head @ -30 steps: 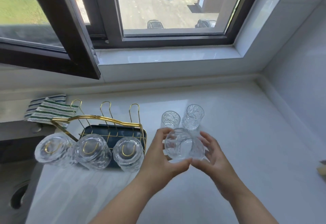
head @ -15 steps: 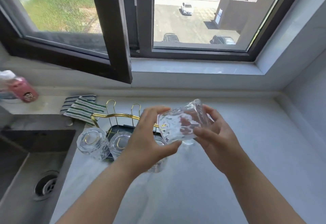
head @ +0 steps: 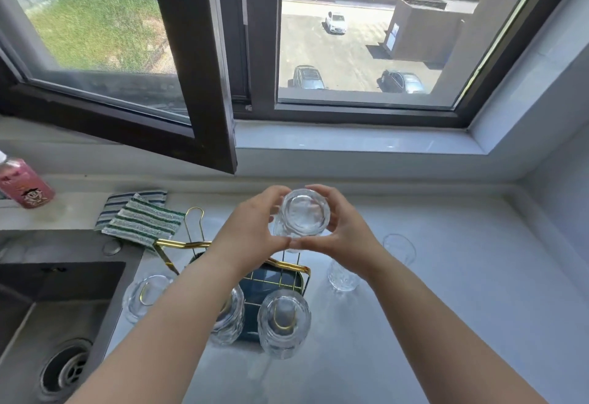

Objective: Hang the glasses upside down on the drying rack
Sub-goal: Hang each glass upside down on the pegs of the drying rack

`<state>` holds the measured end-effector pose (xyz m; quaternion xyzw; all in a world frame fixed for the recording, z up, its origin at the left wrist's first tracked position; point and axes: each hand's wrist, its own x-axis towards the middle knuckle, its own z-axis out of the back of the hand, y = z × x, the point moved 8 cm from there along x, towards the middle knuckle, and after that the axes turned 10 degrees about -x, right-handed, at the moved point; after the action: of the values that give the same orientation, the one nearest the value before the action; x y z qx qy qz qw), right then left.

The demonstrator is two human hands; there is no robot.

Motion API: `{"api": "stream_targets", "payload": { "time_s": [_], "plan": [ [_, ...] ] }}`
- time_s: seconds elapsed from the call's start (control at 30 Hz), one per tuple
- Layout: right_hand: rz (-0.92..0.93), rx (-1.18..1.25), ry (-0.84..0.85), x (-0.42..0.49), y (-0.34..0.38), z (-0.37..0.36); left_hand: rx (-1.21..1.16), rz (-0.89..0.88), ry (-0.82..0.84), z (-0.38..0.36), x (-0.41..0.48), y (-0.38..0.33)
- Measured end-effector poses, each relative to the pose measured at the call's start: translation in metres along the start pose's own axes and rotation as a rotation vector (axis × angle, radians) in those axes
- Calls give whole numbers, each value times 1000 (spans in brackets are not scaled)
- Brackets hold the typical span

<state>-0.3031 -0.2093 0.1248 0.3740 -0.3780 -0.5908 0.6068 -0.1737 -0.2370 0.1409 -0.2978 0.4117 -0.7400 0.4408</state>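
Note:
A clear ribbed glass [head: 301,216] is upside down, base toward me, held between my left hand [head: 251,228] and my right hand [head: 345,231] above the back row of the gold wire drying rack [head: 197,242]. The rack has a dark tray [head: 274,278]. Three glasses hang upside down on its front pegs: one on the left [head: 145,293], one in the middle [head: 229,317] partly behind my left forearm, one on the right [head: 283,319]. Two more glasses stand upright on the counter, one nearer [head: 342,278] and one farther [head: 400,247].
A steel sink [head: 47,314] with a drain lies at the left. Striped cloths [head: 140,219] sit behind the rack and a pink bottle [head: 24,185] stands at far left. An open window sash [head: 197,85] juts over the counter. White counter [head: 462,292] stretches right to the wall.
The glass has turned from tilted sideways to fully upside down and moved over the rack's back pegs. The view has shifted so the rack sits lower and nearer.

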Motion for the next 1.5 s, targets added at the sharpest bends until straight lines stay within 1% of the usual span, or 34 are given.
{"api": "stream_targets", "payload": {
  "time_s": [0.13,0.4,0.5,1.07,1.23,1.33,1.4,1.5],
  "plan": [
    [-42,-34,35,9,-24,-14,26,129,57,-10,10,25],
    [-129,-79,91,19,-66,-30,343,277,257,-29,30,46],
    [-145,-122,117,18,-73,-36,401,308,300,-34,30,52],
    [-149,-176,149,13,-77,-41,530,354,321,-34,25,51],
    [-152,-105,106,2,-74,-24,555,327,278,-32,22,38],
    [-146,-57,66,-11,-72,-8,521,266,213,-33,18,16],
    [-145,-27,35,-23,-72,3,438,184,147,-40,13,-4],
    [-159,4,-27,-43,-83,22,191,68,91,-68,-5,-30]
  ]
}}
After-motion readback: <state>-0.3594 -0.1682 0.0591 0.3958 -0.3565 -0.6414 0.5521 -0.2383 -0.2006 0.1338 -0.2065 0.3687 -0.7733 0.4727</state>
